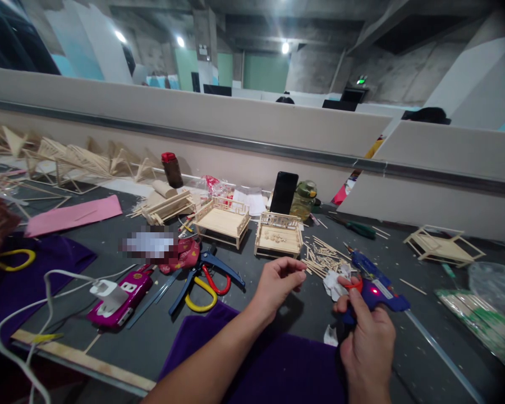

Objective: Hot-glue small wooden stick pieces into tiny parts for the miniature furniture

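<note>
My left hand [280, 286] hovers above the dark table with its thumb and fingers pinched together. Whatever is between the fingertips, if anything, is too small to make out. My right hand [368, 336] is closed around the handle of a blue glue gun [381, 292], by its orange trigger. A red light glows on the gun, and a clear glue stick [437, 350] runs out of its back end. Crumpled white tissue [332, 285] lies beside the right fingers. Beyond my left hand stand two small stick-built models, a bench [276, 238] with small pale pieces on its seat and a larger one [223, 219].
Loose sticks [326, 258] lie near the gun. Left are blue-handled pliers [210, 264], yellow-and-red-handled scissors [201, 300] and a purple power strip [122, 297] with white cables. A phone [283, 192] stands upright behind. Another person's hand [0, 235] is at far left. Purple cloth [294, 365] lies nearest me.
</note>
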Motion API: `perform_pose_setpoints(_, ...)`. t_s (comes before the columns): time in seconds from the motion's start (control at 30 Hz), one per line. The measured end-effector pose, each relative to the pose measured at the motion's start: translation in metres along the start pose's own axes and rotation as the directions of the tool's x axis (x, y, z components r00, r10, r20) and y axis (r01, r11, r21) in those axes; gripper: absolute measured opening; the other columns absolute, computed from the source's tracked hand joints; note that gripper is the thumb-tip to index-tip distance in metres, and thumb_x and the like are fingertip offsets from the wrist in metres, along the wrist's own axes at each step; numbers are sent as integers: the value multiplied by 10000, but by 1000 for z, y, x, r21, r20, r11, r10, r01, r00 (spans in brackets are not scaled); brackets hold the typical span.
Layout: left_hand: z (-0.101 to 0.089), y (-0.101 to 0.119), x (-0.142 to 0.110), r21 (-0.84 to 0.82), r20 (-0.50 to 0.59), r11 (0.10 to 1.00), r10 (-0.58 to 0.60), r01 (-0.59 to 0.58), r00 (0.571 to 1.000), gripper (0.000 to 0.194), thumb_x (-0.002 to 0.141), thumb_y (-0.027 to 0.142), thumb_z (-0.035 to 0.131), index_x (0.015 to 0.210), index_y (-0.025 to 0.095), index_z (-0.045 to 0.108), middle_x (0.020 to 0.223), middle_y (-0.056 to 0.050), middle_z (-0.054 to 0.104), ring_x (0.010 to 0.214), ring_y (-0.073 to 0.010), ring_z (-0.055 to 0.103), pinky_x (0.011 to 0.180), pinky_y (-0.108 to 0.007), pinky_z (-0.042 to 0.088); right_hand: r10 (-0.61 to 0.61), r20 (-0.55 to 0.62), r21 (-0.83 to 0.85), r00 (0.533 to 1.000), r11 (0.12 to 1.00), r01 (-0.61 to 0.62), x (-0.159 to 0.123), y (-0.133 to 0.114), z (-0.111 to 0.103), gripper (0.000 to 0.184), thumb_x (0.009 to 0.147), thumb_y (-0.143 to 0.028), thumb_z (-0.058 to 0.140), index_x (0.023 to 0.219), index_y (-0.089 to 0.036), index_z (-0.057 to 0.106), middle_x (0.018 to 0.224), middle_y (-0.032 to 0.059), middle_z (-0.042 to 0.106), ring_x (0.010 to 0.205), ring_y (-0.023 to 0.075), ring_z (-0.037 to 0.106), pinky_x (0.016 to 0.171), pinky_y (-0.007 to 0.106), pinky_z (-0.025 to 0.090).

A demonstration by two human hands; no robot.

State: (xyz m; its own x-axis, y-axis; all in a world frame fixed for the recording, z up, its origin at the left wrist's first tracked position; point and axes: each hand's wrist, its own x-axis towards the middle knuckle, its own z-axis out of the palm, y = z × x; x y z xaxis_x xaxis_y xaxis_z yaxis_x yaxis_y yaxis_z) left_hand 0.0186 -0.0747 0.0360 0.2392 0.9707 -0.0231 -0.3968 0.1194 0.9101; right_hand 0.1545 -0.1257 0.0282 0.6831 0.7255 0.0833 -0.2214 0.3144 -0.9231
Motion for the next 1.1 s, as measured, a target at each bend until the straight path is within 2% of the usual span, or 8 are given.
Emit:
perform_pose_setpoints(0.13, 0, 1, 0, -6, -6, 1000, -4, 4, 1000, 274, 631, 294, 785, 827, 122, 701, 608, 19, 560, 558, -89, 482, 530, -223, 418, 3, -9, 13, 1000, 1000, -2, -1, -1, 1, 279, 705, -318, 761, 890, -133, 663, 868, 33, 679, 528, 69, 471, 526, 216, 415)
perform_pose_setpoints(0.27, 1, 2, 0, -2, -4, 1000, -9, 9, 1000, 283, 627, 299, 789, 829, 121, 703, 602, 21, 557, 554, -89, 482, 533, -224, 416, 29, -33, 34, 999, 999, -28, -2, -2, 1, 258, 697, -315, 761, 847, -130, 661, 854, 36, 681, 531, 71, 490, 530, 219, 418)
perform_pose_setpoints(1.1, 0, 4, -1, -17, -39, 1000, 4, -5, 999, 317, 635, 362, 795, 836, 132, 711, 632, 9, 582, 546, -93, 494, 528, -230, 414, 42, -10, 48, 999, 998, -41, -2, -1, 0, 250, 724, -300, 740, 886, -126, 663, 869, 33, 680, 507, 61, 478, 505, 214, 411)
